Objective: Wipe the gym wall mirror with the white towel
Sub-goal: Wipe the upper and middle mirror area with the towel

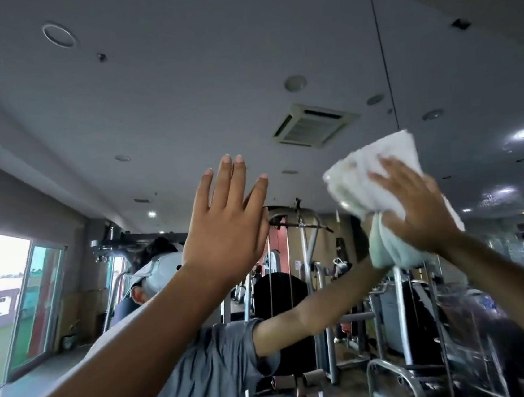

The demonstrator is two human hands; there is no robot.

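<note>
White towel (367, 164): soft, light and limp, bunched into a pad high on the right of the gym wall mirror (271, 52). Pressed to the glass under the right hand (417, 211), fingers spread straight across it rather than curled round, with a loose fold hanging below the palm. Best pinned at the pad's middle; likely to slide or unfold otherwise. Glass hard, breakable, probably slick by the wet streaks (513, 201) further right. Left hand (224, 225) flat, fingers straight, holding nothing, raised at the glass on the left; contact unclear.

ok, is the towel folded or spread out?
Folded into a thick wad: the white towel is pressed to the mirror by the flat fingers of the right hand, with one bunched end hanging below the palm.
</note>
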